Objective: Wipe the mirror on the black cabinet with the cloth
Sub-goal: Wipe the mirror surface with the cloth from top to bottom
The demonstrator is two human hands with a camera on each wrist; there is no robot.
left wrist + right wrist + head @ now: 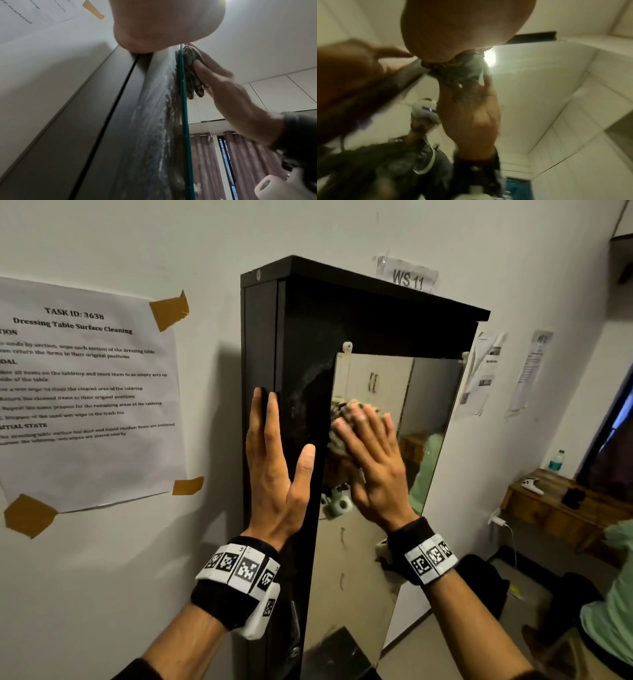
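Observation:
A tall black cabinet [301, 344] stands against the wall with a long mirror [421, 412] fixed to its front. My right hand [370, 460] lies flat with straight fingers, pressing a crumpled patterned cloth [337, 436] against the mirror near its left edge. In the left wrist view the cloth [192, 70] sits squashed between the glass edge [184, 108] and that right hand [223, 86]. My left hand [277, 470] rests flat on the cabinet's left front edge, fingers straight, thumb spread. Whitish smears mark the black door beside the mirror.
A printed task sheet [85, 392] is taped to the wall left of the cabinet. A wooden side table [548, 508] with a bottle [555, 461] stands at the right. A person in a green shirt [613, 604] is at the right edge.

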